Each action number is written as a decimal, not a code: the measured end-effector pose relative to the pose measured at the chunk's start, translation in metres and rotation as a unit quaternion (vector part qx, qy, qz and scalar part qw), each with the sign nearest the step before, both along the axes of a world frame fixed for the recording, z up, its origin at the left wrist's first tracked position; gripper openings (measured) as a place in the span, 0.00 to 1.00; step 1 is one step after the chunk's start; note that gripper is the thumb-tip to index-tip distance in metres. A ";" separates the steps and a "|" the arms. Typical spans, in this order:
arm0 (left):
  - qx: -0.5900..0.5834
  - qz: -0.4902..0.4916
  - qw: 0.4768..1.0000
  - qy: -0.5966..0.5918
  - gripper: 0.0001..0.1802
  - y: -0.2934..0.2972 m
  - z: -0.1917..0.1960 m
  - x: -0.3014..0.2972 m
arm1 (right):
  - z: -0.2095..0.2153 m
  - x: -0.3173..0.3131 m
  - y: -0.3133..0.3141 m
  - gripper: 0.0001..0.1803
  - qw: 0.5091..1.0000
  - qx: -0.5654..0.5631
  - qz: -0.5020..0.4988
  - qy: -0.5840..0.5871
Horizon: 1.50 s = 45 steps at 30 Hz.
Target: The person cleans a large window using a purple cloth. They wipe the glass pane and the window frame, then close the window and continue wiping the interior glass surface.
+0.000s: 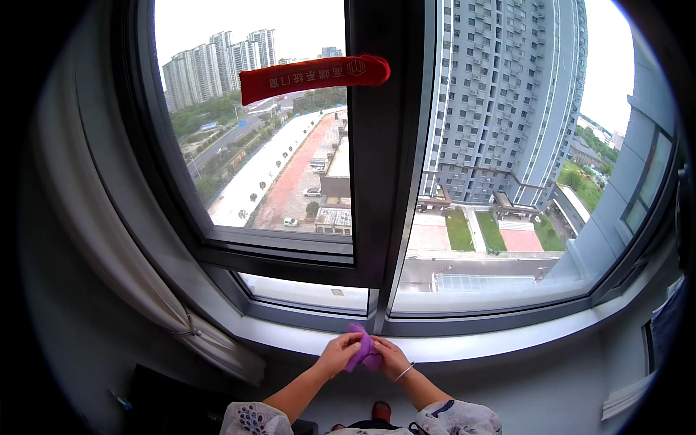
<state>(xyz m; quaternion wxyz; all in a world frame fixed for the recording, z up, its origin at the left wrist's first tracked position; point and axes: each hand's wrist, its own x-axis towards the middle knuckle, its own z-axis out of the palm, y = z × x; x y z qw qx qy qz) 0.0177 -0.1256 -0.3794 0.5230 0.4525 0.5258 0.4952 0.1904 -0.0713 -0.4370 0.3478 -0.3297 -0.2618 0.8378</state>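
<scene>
A crumpled purple cloth is bunched between my two hands, just in front of the window sill. My left hand has its fingers closed on the cloth's left side. On the other side my right hand, with a thin light bracelet at the wrist, grips the cloth too. Some fingertips are hidden by the folds. Straight ahead stands a dark-framed window, its handle inside a red cover that points left.
The white sill curves across below the glass. A beige curtain is tied at the left. Something dark stands low at the left, and part of a shoe shows below my hands. Fabric hangs at the far right.
</scene>
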 end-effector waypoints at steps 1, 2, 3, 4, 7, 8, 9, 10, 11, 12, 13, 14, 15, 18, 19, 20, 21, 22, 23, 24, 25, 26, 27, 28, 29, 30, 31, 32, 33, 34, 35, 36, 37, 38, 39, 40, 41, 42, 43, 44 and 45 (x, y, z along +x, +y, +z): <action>-0.010 -0.065 0.997 0.048 0.19 0.000 0.003 0.009 | 0.003 -0.001 0.000 0.24 0.999 0.028 -0.005 -0.014; -0.037 -0.086 0.995 0.037 0.19 0.006 0.011 0.008 | 0.005 -0.002 0.000 0.24 0.998 0.056 -0.009 -0.027; -0.068 -0.107 0.992 0.023 0.19 0.014 0.022 0.005 | 0.006 0.001 -0.004 0.24 0.996 0.081 -0.014 -0.042; -0.089 -0.129 0.988 0.009 0.19 0.025 0.035 0.003 | 0.013 0.007 -0.001 0.24 0.993 0.102 -0.021 -0.053; 0.027 -0.071 0.988 0.132 0.16 0.045 0.072 -0.010 | 0.041 0.022 0.011 0.25 0.983 0.166 -0.030 -0.074; 0.109 -0.019 0.976 0.186 0.15 0.049 0.090 -0.016 | 0.051 0.027 0.015 0.26 0.980 0.182 -0.029 -0.074; 0.220 0.040 0.946 0.236 0.15 0.054 0.125 -0.019 | 0.063 0.035 0.021 0.26 0.976 0.202 -0.036 -0.077; 0.326 0.095 0.899 0.276 0.16 0.060 0.166 -0.021 | 0.075 0.046 0.027 0.27 0.970 0.221 -0.048 -0.083; 0.450 0.162 0.806 0.348 0.14 0.067 0.204 -0.025 | 0.091 0.055 0.030 0.27 0.967 0.238 -0.050 -0.078; 0.517 0.196 0.745 0.373 0.14 0.073 0.240 -0.030 | 0.103 0.062 0.034 0.27 0.967 0.242 -0.065 -0.054; 0.573 0.213 0.677 0.409 0.15 0.080 0.277 -0.035 | 0.113 0.069 0.038 0.27 0.961 0.261 -0.085 -0.044; 0.597 0.250 0.593 0.478 0.17 0.072 0.318 -0.038 | 0.123 0.067 0.041 0.27 0.956 0.278 -0.090 -0.021; 0.605 0.267 0.530 0.531 0.20 0.076 0.351 -0.036 | 0.132 0.072 0.043 0.27 0.950 0.294 -0.101 -0.018; 0.589 0.303 0.445 0.603 0.28 0.105 0.422 -0.022 | 0.147 0.076 0.049 0.27 0.935 0.333 -0.124 -0.003; 0.560 0.275 0.463 0.629 0.27 0.109 0.432 -0.021 | 0.147 0.076 0.049 0.27 0.934 0.337 -0.121 -0.003; 0.531 0.247 0.481 0.653 0.28 0.112 0.441 -0.020 | 0.146 0.075 0.050 0.27 0.932 0.342 -0.120 -0.003; 0.510 0.243 0.501 0.656 0.27 0.116 0.445 -0.017 | 0.142 0.078 0.049 0.27 0.932 0.341 -0.122 -0.008; 0.481 0.234 0.521 0.665 0.27 0.117 0.446 -0.017 | 0.138 0.080 0.047 0.27 0.936 0.333 -0.115 -0.007; 0.463 0.228 0.535 0.669 0.27 0.119 0.450 -0.017 | 0.137 0.081 0.048 0.27 0.939 0.326 -0.107 -0.007; 0.466 0.228 0.530 0.671 0.26 0.124 0.448 -0.015 | 0.134 0.084 0.047 0.27 0.943 0.315 -0.103 -0.011; 0.446 0.230 0.532 0.682 0.25 0.126 0.448 -0.014 | 0.132 0.087 0.047 0.27 0.943 0.316 -0.106 -0.014; 0.425 0.232 0.533 0.694 0.25 0.126 0.447 -0.014 | 0.131 0.091 0.044 0.27 0.946 0.306 -0.110 -0.019; 0.453 0.237 0.522 0.682 0.24 0.125 0.448 -0.016 | 0.127 0.093 0.045 0.27 0.943 0.309 -0.123 -0.011; 0.457 0.233 0.530 0.675 0.24 0.118 0.447 -0.018 | 0.122 0.095 0.046 0.27 0.940 0.313 -0.135 -0.003; 0.460 0.229 0.537 0.669 0.24 0.108 0.447 -0.020 | 0.122 0.098 0.045 0.27 0.942 0.302 -0.143 0.012; 0.468 0.218 0.547 0.659 0.24 0.103 0.448 -0.023 | 0.122 0.101 0.045 0.27 0.942 0.296 -0.157 0.018; 0.477 0.199 0.559 0.649 0.25 0.095 0.450 -0.029 | 0.123 0.103 0.045 0.28 0.942 0.294 -0.161 0.034; 0.445 0.192 0.592 0.644 0.25 0.080 0.454 -0.031 | 0.123 0.104 0.046 0.29 0.941 0.292 -0.165 0.049; 0.457 0.189 0.604 0.625 0.26 0.062 0.456 -0.036 | 0.121 0.100 0.048 0.31 0.938 0.295 -0.171 0.056; 0.469 0.184 0.617 0.605 0.27 0.046 0.458 -0.042 | 0.124 0.095 0.046 0.30 0.937 0.295 -0.172 0.070; 0.465 0.196 0.613 0.608 0.27 0.022 0.458 -0.047 | 0.128 0.088 0.045 0.29 0.941 0.291 -0.154 0.084; 0.472 0.201 0.612 0.602 0.28 0.005 0.456 -0.051 | 0.133 0.085 0.045 0.28 0.941 0.290 -0.149 0.092; 0.479 0.205 0.612 0.595 0.28 -0.011 0.456 -0.055 | 0.133 0.084 0.046 0.28 0.941 0.290 -0.148 0.088; 0.466 0.199 0.620 0.598 0.28 -0.029 0.455 -0.057 | 0.132 0.084 0.045 0.28 0.942 0.277 -0.153 0.110; 0.453 0.193 0.629 0.602 0.28 -0.043 0.455 -0.061 | 0.134 0.083 0.044 0.28 0.943 0.270 -0.159 0.117; 0.497 0.240 0.617 0.561 0.27 -0.061 0.450 -0.074 | 0.135 0.077 0.041 0.28 0.946 0.258 -0.147 0.131; 0.501 0.251 0.585 0.587 0.32 -0.077 0.449 -0.090 | 0.135 0.077 0.042 0.28 0.945 0.260 -0.150 0.127; 0.508 0.262 0.553 0.606 0.36 -0.089 0.444 -0.107 | 0.134 0.083 0.045 0.28 0.944 0.265 -0.157 0.119; 0.491 0.270 0.494 0.665 0.37 -0.125 0.447 -0.124 | 0.134 0.078 0.042 0.28 0.947 0.256 -0.145 0.125; 0.489 0.277 0.438 0.702 0.37 -0.150 0.442 -0.147 | 0.136 0.079 0.041 0.28 0.949 0.250 -0.145 0.128; 0.495 0.268 0.446 0.696 0.36 -0.170 0.436 -0.156 | 0.140 0.079 0.039 0.27 0.951 0.241 -0.138 0.135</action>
